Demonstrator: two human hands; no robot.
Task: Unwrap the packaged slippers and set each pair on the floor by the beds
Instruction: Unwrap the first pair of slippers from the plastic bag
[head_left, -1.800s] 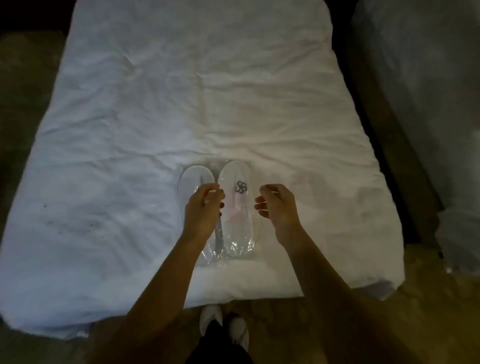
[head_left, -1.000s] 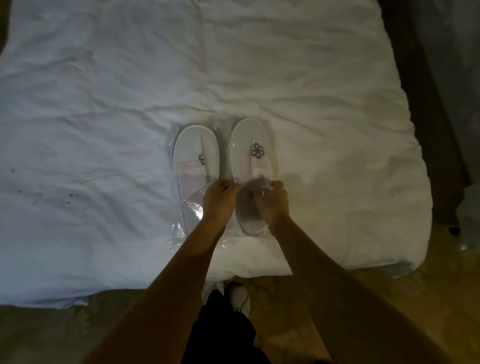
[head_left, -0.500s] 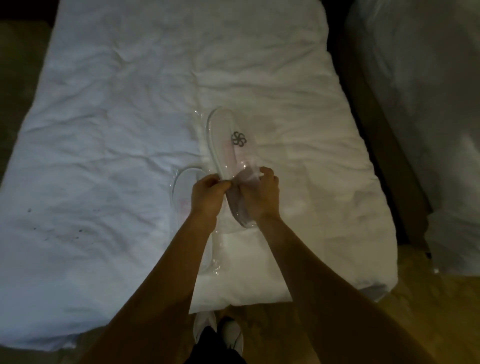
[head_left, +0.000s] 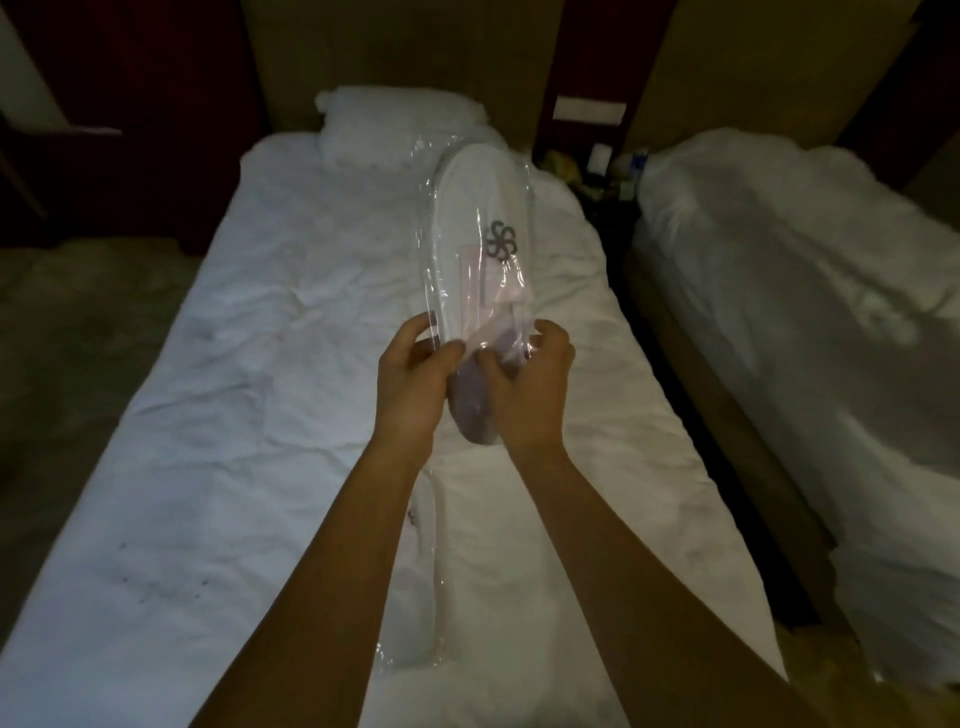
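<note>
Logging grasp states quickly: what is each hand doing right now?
Left hand: closed on the clear plastic-wrapped white slipper pack, lower end.
Right hand: closed on the same pack, pinching the wrapper.

My slipper (head_left: 470, 208) is white with a dark swirl logo (head_left: 500, 242). Its wrapper (head_left: 524, 291) is clear. The bedsheet (head_left: 249, 395) is white.

Clear glossy plastic wrap (head_left: 522, 223), thin and crinkled, around matt white cloth slipper (head_left: 470, 208) with dark printed logo (head_left: 501, 240). Wrinkled matt white cotton-like sheet on bed (head_left: 260, 364). Second wrapped pack (head_left: 423, 587), shiny film, near foot edge of bed. Smooth wood-look headboard panel (head_left: 395, 47).
</note>
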